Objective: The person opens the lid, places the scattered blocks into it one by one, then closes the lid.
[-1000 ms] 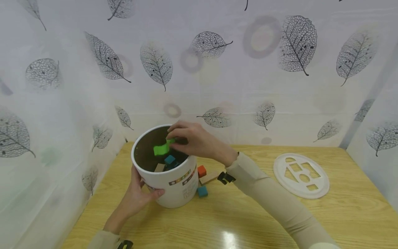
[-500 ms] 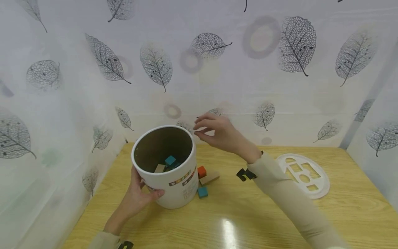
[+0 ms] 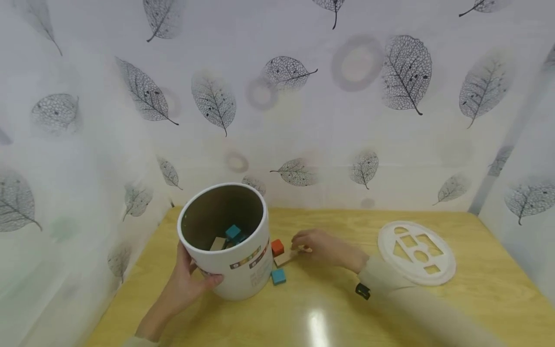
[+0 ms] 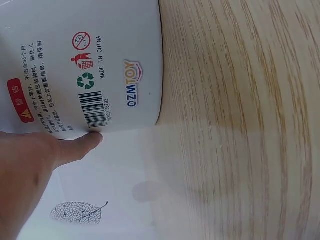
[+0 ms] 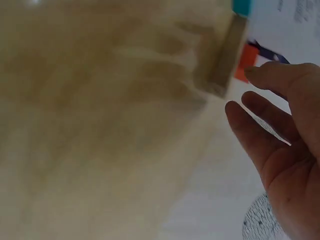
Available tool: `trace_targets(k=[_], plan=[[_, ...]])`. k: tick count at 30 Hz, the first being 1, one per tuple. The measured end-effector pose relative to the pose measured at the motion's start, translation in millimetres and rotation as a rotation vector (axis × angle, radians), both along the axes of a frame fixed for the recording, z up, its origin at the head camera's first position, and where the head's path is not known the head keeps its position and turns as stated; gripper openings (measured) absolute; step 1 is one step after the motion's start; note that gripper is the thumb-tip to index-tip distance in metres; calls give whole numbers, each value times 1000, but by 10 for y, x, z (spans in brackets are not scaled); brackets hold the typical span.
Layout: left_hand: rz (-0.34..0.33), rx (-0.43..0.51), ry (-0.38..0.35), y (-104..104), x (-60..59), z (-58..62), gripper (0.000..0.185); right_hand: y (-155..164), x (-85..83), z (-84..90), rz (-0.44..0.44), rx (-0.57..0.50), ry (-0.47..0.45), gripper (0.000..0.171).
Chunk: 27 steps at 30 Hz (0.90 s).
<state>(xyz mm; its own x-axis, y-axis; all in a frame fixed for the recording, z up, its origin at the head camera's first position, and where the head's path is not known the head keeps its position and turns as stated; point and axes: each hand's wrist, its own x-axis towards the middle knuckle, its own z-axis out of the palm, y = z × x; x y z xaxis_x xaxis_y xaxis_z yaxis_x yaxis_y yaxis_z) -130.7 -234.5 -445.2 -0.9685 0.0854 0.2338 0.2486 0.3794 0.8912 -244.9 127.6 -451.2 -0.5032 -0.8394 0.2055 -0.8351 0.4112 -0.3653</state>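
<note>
My left hand [image 3: 188, 285] grips the side of a white bucket [image 3: 243, 284], thumb in front; the left wrist view shows one finger [image 4: 82, 146] along its printed wall. Inside lie a blue block [image 3: 232, 232] and a pale wooden block [image 3: 218, 244]; others there are partly hidden. My right hand [image 3: 329, 248] is at the end of a long wooden block [image 3: 285, 259] on the table. In the right wrist view its thumb and fingers are spread, just short of that wooden block [image 5: 227, 57]. Close by, a red-orange block [image 3: 277, 247] and a blue block [image 3: 279, 276] sit beside the bucket.
A round white lid [image 3: 407, 271] with shaped holes lies on the right of the wood-grain table [image 3: 347, 313]. Behind and at both sides hangs a pale sheet [image 3: 303, 130] printed with leaves.
The right hand held a bright green block inside the bucket, then came out without it. It has moved right and down to the wooden block. The left hand stays on the bucket.
</note>
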Motion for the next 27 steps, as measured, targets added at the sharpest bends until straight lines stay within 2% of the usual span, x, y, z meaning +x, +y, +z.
trace_targets(k=[5,9,14,20,23,24,27], plan=[[0,-2,4,-24,32,12,126,-70,117,-116,13,48,35,15],[2,-13,-6,-28,39,24,125,-73,190,-117,-59,58,59,5],[17,-17,-52,1,51,16,122,-58,298,-130,-157,142,2,12],[37,-34,-67,20,106,21,122,-53,417,-115,-175,195,-25,8],[42,-48,-61,16,117,45,121,-56,452,-86,-181,188,-39,3],[41,-48,-59,15,115,52,120,-54,461,-80,-182,182,-37,5],[35,-48,-56,17,102,68,120,-42,481,-73,-170,183,2,25]])
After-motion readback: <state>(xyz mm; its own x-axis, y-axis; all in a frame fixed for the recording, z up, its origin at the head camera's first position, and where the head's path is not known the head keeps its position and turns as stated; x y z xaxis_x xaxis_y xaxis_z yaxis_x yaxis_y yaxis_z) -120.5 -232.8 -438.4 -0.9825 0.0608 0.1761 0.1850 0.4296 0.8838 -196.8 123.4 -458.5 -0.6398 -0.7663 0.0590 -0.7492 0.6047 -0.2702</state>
